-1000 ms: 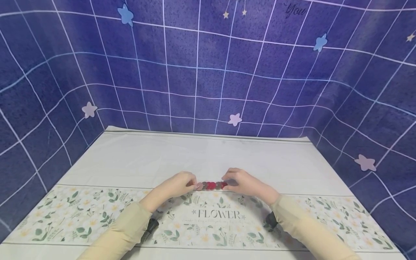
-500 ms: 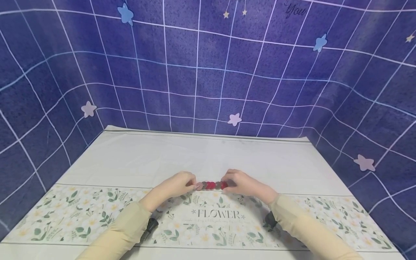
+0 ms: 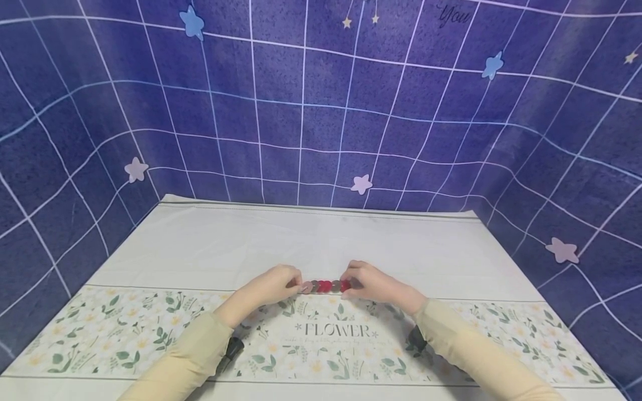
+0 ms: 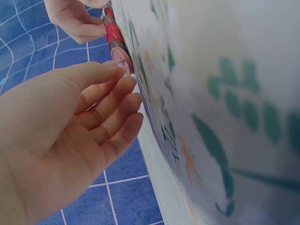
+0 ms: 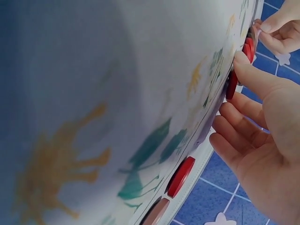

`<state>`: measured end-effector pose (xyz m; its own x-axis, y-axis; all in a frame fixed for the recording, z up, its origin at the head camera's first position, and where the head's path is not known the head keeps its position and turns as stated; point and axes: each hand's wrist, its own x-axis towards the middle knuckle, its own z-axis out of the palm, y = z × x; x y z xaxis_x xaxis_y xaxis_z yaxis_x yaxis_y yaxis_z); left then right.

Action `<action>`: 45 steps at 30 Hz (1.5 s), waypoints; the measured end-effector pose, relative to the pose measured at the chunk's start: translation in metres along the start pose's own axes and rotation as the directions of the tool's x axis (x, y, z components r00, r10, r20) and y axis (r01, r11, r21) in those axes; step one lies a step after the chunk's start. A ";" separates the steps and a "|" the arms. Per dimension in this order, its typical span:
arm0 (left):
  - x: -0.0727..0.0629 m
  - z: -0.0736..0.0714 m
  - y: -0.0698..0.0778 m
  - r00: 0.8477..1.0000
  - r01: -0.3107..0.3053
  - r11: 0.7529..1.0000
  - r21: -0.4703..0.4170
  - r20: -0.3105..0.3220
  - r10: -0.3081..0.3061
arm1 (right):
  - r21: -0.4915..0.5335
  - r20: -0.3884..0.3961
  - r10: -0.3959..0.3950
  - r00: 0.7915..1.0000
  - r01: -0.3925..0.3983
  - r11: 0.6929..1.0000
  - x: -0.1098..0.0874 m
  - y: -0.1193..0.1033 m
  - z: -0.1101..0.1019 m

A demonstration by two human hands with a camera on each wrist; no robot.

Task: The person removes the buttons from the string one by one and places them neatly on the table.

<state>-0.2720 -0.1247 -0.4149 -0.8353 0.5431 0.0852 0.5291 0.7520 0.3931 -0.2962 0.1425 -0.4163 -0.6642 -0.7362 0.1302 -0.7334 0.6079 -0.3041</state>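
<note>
A row of overlapping round buttons lies on the table between the hands: pink, brown, red, brown, red. My left hand (image 3: 278, 283) pinches the pink button (image 4: 121, 60) at the left end between thumb and fingertips; its holes show in the left wrist view. At the other end, my right hand (image 3: 373, 283) holds a red button (image 5: 231, 85) with its thumb on top and a fingertip below. Brown buttons (image 3: 336, 286) and red ones (image 3: 325, 286) fill the middle of the row. Fingers partly hide both end buttons.
Beyond the right hand, another red button (image 5: 181, 177) and a brownish-pink button (image 5: 155, 213) lie on the cloth in the right wrist view. A white tablecloth (image 3: 321, 239) with a floral band covers the table. Blue patterned curtains (image 3: 321, 139) surround the back and sides.
</note>
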 end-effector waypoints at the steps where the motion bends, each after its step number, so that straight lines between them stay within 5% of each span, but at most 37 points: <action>1: 0.000 0.000 0.000 1.000 0.000 1.000 -0.002 -0.001 0.000 | 0.000 -0.001 0.003 1.000 -0.003 1.000 0.000 0.000 0.000; 19: 0.000 -0.001 0.002 0.999 0.036 0.999 -0.013 0.008 -0.035 | 0.026 0.066 0.094 0.993 -0.096 0.995 0.000 -0.004 -0.004; 45: -0.001 0.000 0.002 1.000 -0.016 1.000 0.008 -0.001 0.016 | -0.007 -0.007 0.011 1.000 -0.011 1.000 -0.008 0.003 -0.008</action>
<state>-0.2706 -0.1239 -0.4146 -0.8269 0.5548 0.0925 0.5436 0.7460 0.3848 -0.2946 0.1528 -0.4106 -0.6733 -0.7273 0.1331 -0.7269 0.6181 -0.2991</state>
